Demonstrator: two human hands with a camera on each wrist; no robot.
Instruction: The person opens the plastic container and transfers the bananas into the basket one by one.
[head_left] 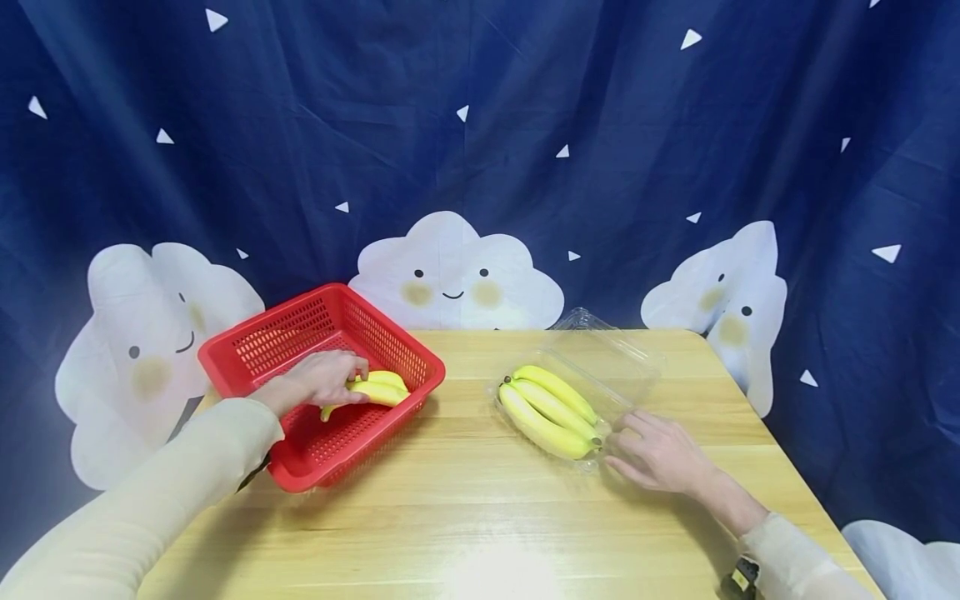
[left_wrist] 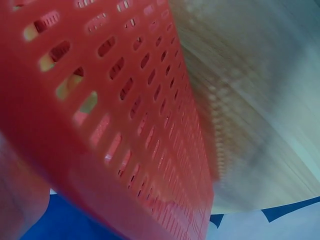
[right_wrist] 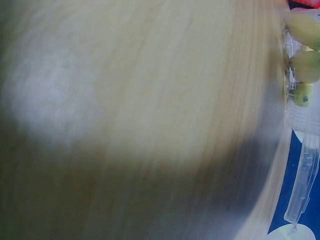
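My left hand reaches down into a red plastic basket, its thumb and fingers curled about a yellow banana. Another banana lies right behind that one. Part of the left hand shows beside the basket rim in the left wrist view. To the right, several bananas lie side by side in a clear plastic clamshell box with its lid tipped back. My right hand rests by the box's near right corner, fingers loosely bent and fingertips right at the edge.
Both stand on a light wooden table. Behind it hangs a dark blue curtain with white clouds and triangles. The basket walls are slotted and rise around my left hand.
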